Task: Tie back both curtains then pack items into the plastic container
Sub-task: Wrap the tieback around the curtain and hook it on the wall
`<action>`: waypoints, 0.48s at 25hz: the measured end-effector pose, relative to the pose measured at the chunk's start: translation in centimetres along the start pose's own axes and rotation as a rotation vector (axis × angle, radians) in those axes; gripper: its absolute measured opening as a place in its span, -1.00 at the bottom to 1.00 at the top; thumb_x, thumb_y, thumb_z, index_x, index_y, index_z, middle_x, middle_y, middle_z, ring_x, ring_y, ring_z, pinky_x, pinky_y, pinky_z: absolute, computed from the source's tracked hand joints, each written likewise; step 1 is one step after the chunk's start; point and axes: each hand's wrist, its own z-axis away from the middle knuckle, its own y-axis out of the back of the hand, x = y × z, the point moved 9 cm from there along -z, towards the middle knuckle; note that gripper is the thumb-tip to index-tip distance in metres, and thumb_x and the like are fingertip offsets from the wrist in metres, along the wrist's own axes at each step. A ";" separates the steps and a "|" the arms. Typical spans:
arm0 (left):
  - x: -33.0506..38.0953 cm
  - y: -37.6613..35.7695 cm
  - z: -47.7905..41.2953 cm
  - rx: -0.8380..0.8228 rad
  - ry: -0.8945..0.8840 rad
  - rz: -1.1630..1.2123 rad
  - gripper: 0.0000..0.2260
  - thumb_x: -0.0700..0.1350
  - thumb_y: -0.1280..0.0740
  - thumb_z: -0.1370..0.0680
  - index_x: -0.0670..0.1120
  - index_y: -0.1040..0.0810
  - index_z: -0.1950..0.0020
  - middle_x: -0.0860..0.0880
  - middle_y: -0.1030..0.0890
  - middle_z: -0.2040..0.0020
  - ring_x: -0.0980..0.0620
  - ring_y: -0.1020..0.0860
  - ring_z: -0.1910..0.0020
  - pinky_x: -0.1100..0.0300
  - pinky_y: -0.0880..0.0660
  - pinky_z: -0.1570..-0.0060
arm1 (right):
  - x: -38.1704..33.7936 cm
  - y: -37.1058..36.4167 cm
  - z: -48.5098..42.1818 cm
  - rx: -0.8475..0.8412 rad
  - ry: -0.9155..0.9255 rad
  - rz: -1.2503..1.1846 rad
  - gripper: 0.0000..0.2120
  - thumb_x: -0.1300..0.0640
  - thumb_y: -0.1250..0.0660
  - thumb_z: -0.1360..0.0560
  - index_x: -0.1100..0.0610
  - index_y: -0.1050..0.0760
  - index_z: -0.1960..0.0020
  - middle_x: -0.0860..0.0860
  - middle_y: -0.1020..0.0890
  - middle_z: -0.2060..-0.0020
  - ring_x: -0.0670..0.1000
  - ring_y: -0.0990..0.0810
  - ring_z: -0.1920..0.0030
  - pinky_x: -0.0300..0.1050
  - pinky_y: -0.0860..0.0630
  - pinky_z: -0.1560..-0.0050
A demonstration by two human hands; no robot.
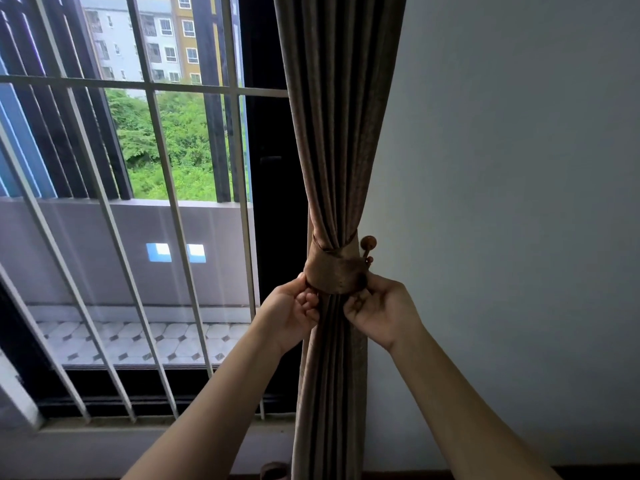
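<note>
A brown pleated curtain [337, 133] hangs at the right side of the window, gathered into a narrow bundle. A brown fabric tieback band [334, 273] wraps around it at waist height and reaches a wooden wall hook [367, 244] on the right. My left hand [294, 313] pinches the band's lower left edge. On the other side, my right hand [377, 311] grips its lower right end just under the hook. No plastic container is in view.
The window [156, 220] with white metal bars fills the left half, a tiled balcony behind it. A plain grey wall [519, 202] lies to the right of the curtain. A small brown round object [273, 471] shows at the bottom edge by the curtain's foot.
</note>
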 end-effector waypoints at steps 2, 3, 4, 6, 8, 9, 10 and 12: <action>-0.3 0.1 0.0 -0.032 0.008 -0.002 -0.76 -0.08 -0.18 -0.59 -0.05 -0.45 0.27 0.07 -0.34 0.55 0.19 -0.31 0.61 0.36 -0.26 0.58 | 0.6 0.1 0.2 -0.001 -0.008 0.010 -0.89 0.22 -0.18 -0.53 0.20 -0.48 0.07 0.08 -0.57 0.31 -0.02 -0.47 0.36 -0.22 -0.42 0.31; -0.3 0.2 0.1 -0.030 0.016 -0.017 -0.76 -0.08 -0.18 -0.60 -0.04 -0.45 0.27 0.07 -0.34 0.56 0.20 -0.29 0.62 0.37 -0.26 0.59 | 0.8 0.2 0.4 0.006 -0.022 0.021 -0.88 0.22 -0.17 -0.52 0.20 -0.48 0.08 0.08 -0.56 0.31 -0.02 -0.47 0.37 -0.21 -0.43 0.30; -0.3 0.4 0.1 -0.012 0.028 -0.036 -0.76 -0.09 -0.18 -0.60 -0.04 -0.44 0.27 0.08 -0.35 0.57 0.19 -0.28 0.63 0.38 -0.27 0.60 | 0.8 0.5 0.4 0.021 -0.030 0.026 -0.87 0.21 -0.16 -0.52 0.21 -0.47 0.10 0.08 -0.55 0.33 -0.01 -0.47 0.37 -0.20 -0.44 0.27; 0.0 1.1 0.1 0.068 0.041 -0.093 -0.77 -0.13 -0.18 -0.60 -0.05 -0.46 0.26 0.07 -0.37 0.56 0.19 -0.28 0.61 0.38 -0.30 0.60 | 0.4 1.0 0.4 0.043 -0.027 0.043 -0.84 0.26 -0.12 -0.50 0.22 -0.46 0.14 0.09 -0.54 0.39 0.00 -0.46 0.34 -0.19 -0.47 0.22; 0.8 2.2 0.4 0.138 -0.041 -0.261 -0.82 -0.22 -0.21 -0.57 -0.12 -0.55 0.19 0.03 -0.47 0.46 0.16 -0.34 0.51 0.37 -0.34 0.55 | -0.3 1.6 0.3 0.063 0.045 0.254 -0.77 0.37 -0.09 -0.46 0.24 -0.50 0.05 0.09 -0.59 0.33 0.00 -0.51 0.28 -0.18 -0.55 0.21; 1.3 2.4 0.9 0.133 -0.118 -0.399 -0.84 -0.27 -0.22 -0.54 -0.16 -0.60 0.10 -0.01 -0.52 0.38 0.14 -0.40 0.45 0.37 -0.36 0.50 | -0.8 2.0 0.4 0.085 0.122 0.527 -0.72 0.39 -0.11 -0.46 0.23 -0.52 -0.04 0.09 -0.62 0.23 0.01 -0.55 0.20 -0.17 -0.56 0.16; 1.6 2.4 1.6 0.103 -0.205 -0.580 -0.82 -0.29 -0.24 -0.52 -0.17 -0.61 -0.01 -0.03 -0.57 0.30 0.11 -0.47 0.38 0.37 -0.41 0.43 | -1.3 2.5 0.5 0.121 0.224 0.872 -0.72 0.36 -0.16 -0.48 0.19 -0.52 -0.12 0.07 -0.63 0.12 0.01 -0.57 0.12 -0.16 -0.54 0.08; 1.5 2.0 3.3 0.052 -0.382 -1.000 -0.81 -0.20 -0.34 -0.51 -0.06 -0.59 -0.11 0.00 -0.65 0.15 0.10 -0.61 0.22 0.36 -0.53 0.26 | -1.2 2.4 0.8 0.097 0.441 1.360 -0.77 0.20 -0.29 -0.51 0.13 -0.54 -0.16 0.01 -0.64 0.04 -0.04 -0.58 0.04 -0.26 -0.49 0.00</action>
